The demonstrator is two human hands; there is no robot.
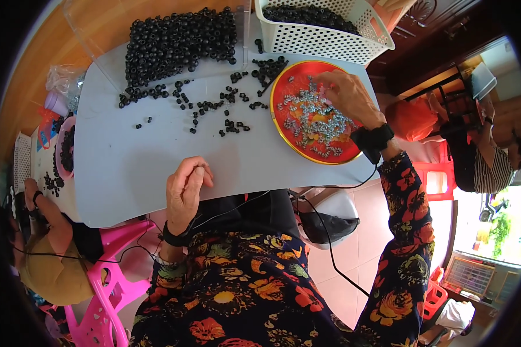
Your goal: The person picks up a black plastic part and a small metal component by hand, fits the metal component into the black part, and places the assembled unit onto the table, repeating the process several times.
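Observation:
My right hand (pixel 348 95) reaches over a round red plate with a gold rim (pixel 283 141), its fingertips among several small silvery metal pieces (pixel 318 124) heaped on the plate. Whether it pinches one I cannot tell. My left hand (pixel 185 188) rests near the front edge of the pale grey table (pixel 133 168), fingers curled loosely together, nothing visible in them. A heap of small black rings (pixel 176 43) lies at the table's far side, with loose black rings (pixel 226 110) scattered between the heap and the plate.
A white perforated basket (pixel 324 37) with black rings stands at the far right of the table. Another person's hand (pixel 32 194) works at a second table on the left beside a pink bowl (pixel 62 147). A pink stool (pixel 110 277) stands lower left.

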